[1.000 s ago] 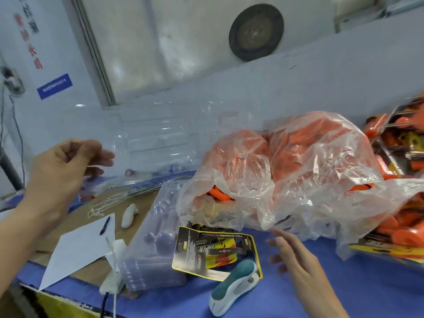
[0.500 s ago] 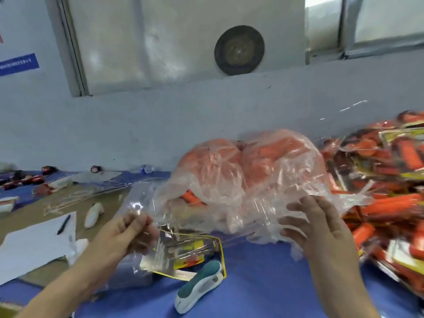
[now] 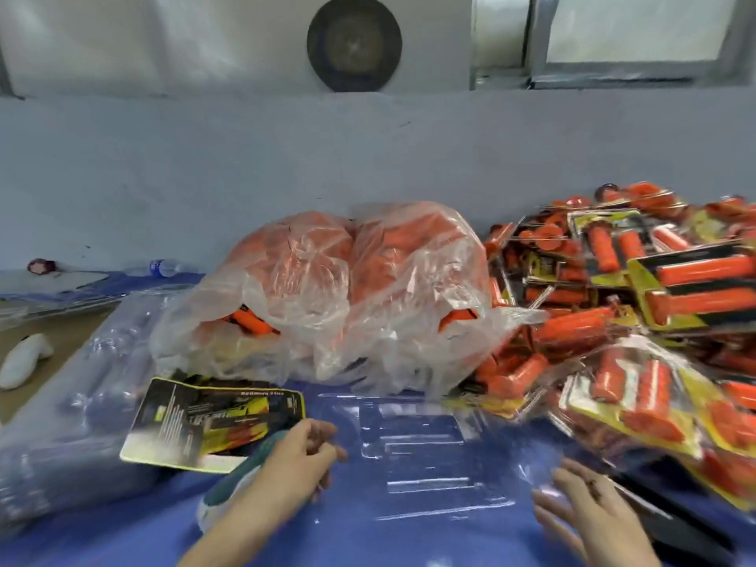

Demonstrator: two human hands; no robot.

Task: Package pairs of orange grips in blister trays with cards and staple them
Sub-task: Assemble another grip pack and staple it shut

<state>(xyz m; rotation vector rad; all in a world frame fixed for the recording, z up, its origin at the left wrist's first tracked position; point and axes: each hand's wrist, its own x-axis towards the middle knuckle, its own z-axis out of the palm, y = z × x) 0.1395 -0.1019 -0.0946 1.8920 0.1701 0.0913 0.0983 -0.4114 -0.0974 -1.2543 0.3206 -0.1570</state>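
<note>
- A clear blister tray [image 3: 413, 448] lies flat on the blue bench [image 3: 368, 542], in the middle of the view. Its near edge faces the person and nothing is in it.
- The left hand [image 3: 298, 464] sits at the tray's left edge, its fingers [image 3: 327, 441] curled inward. Blur hides whether they pinch the plastic rim or only touch it.
- Under the left wrist lies a teal and white stapler [image 3: 223, 491], partly covered by the hand.
- The right hand [image 3: 589, 509] is at the tray's right near corner, fingers spread and holding nothing. It is blurred.
- A black and yellow card [image 3: 212, 423] lies flat just left of the tray, its right edge near the left hand's knuckles.
- Behind the card and tray stands a bulging clear bag of loose orange grips [image 3: 327, 296], against the wall. Its front folds hang down close to the tray's far edge.
- A heap of finished packs [image 3: 654, 321] fills the right side, its lower edge spilling towards the right hand and crowding the tray's right corner.
- A stack of clear trays [image 3: 82, 403] takes up the left side, touching the card's left edge.
- Bare blue bench shows along the near edge, between the two forearms.
</note>
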